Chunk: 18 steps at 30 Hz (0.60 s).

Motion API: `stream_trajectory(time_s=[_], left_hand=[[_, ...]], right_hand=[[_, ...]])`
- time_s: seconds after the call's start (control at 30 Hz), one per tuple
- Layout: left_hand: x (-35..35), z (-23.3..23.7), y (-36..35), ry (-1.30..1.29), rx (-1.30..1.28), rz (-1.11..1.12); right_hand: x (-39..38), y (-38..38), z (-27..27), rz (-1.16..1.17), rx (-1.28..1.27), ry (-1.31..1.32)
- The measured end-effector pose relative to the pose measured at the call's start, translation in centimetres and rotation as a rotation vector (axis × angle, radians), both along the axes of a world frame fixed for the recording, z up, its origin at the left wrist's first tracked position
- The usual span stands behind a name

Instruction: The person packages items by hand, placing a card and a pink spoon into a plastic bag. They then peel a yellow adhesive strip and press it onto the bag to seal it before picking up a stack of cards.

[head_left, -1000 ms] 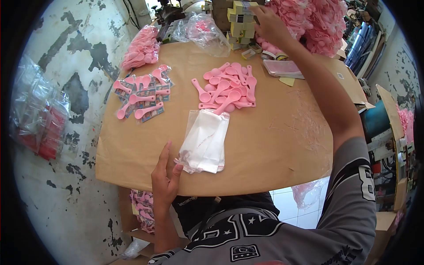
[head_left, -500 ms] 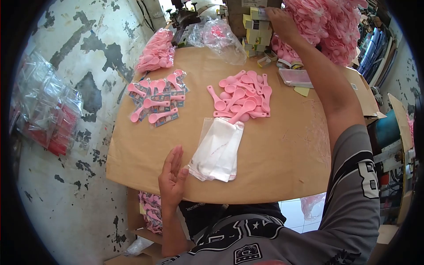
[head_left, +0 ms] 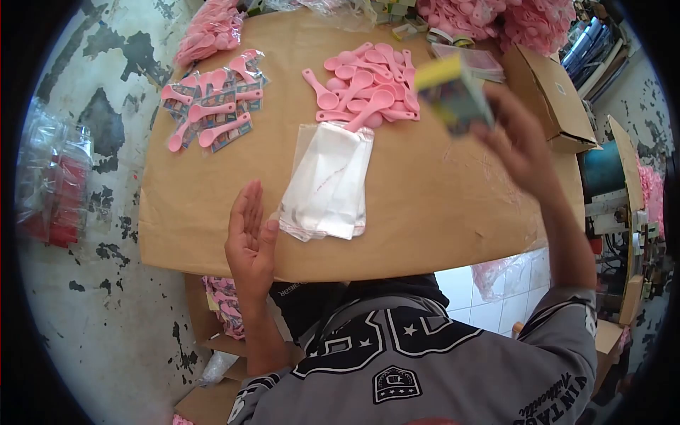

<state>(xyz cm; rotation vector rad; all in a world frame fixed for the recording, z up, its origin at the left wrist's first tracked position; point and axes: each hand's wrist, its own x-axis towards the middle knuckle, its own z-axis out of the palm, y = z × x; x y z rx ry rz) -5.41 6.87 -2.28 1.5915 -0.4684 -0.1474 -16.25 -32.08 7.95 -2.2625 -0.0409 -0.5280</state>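
My right hand (head_left: 520, 145) is raised over the right side of the table, gripping a stack of printed cards (head_left: 453, 95) with a yellow edge. Motion blurs the print. My left hand (head_left: 251, 237) is open, fingers extended and palm turned inward, at the table's front edge. Just right of it lies a pile of clear plastic bags (head_left: 326, 184). Loose pink measuring spoons (head_left: 368, 88) are heaped behind the bags, and one overlaps their top edge. At the left, more pink spoons lie with printed cards in clear bags (head_left: 212, 106).
A bag of pink spoons (head_left: 209, 32) stands at the back left. Larger pink heaps (head_left: 467, 15), a clear plastic box (head_left: 474, 62) and an open cardboard box (head_left: 549, 99) are at the back right. Plastic bags hang on the left wall (head_left: 57, 177).
My right hand has come back from the stacked card bundles at the rear, bringing a stack of cards. The view has tilted down; my left hand remains open near the bags.
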Motion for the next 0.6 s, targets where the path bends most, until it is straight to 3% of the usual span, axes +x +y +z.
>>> stream_trajectory(time_s=[0.1,0.2,0.3,0.4,0.5,0.6], left_hand=[[-1.0,0.9,-1.0,-0.152,0.092,0.062],[-2.2,1.9,-2.8,-0.223,0.016,-0.061],[-3.4,3.0,-5.7,-0.153,-0.048,-0.252],[-4.4,2.9,-8.7,-0.048,-0.073,-0.426],[-5.3,3.0,-10.8,0.269,-0.320,-0.585],[-5.9,4.2,-10.7,0.385,-0.354,-0.573]], right_hand=[[-4.5,3.6,-1.3,0.034,-0.140,0.187],[-6.2,4.7,-4.5,0.064,-0.105,0.282],[-6.6,4.8,-3.8,0.035,0.044,0.262],[-6.6,5.4,-3.1,0.133,0.338,0.270],[-6.9,7.7,-2.0,0.194,0.745,0.345],[-6.4,10.0,-2.4,0.078,0.913,0.165]])
